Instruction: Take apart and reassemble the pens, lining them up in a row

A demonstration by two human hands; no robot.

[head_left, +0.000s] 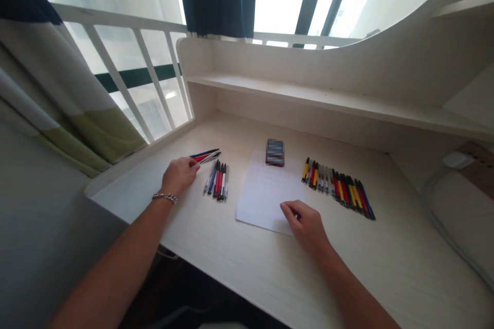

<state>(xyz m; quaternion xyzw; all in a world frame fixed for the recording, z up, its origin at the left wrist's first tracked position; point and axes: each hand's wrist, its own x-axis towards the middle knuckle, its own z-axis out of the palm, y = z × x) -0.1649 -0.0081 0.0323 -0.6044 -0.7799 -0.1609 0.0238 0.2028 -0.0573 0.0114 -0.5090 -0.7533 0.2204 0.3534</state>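
My left hand, with a chain bracelet at the wrist, grips a small bunch of pens in blue, red and white that point to the right. Just right of it lies a row of several pens on the desk. My right hand rests on the lower right corner of a white sheet of paper, fingers curled, and something dark shows at the fingertips. A longer row of yellow, red, blue and white pens lies to the right of the sheet.
A small dark box sits at the paper's far edge. The pale wooden desk has a raised shelf at the back. A white railing and curtains stand to the left, a cushion to the right.
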